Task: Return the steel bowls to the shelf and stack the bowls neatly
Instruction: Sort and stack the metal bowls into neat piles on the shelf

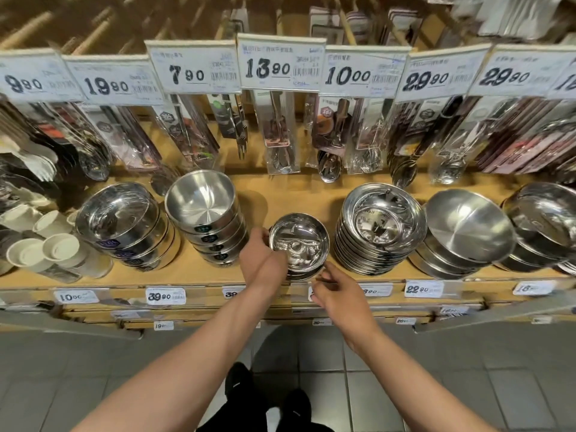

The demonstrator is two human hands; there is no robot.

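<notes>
A small shiny steel bowl (300,241) sits on top of a short stack at the front middle of the wooden shelf (290,194). My left hand (260,258) grips its left rim, thumb on the edge. Just below and right of the bowl, my right hand (335,289) hovers with fingers relaxed and holds nothing. To the left stands a taller stack of matte steel bowls (204,213), and to the right a stack of shallow steel dishes (381,227).
More steel bowl stacks (124,222) (464,236) (544,224) line the shelf. White cups (46,247) stand at the far left. Packaged cutlery (282,132) hangs behind under price tags (280,65). Below lies a grey tiled floor (93,385).
</notes>
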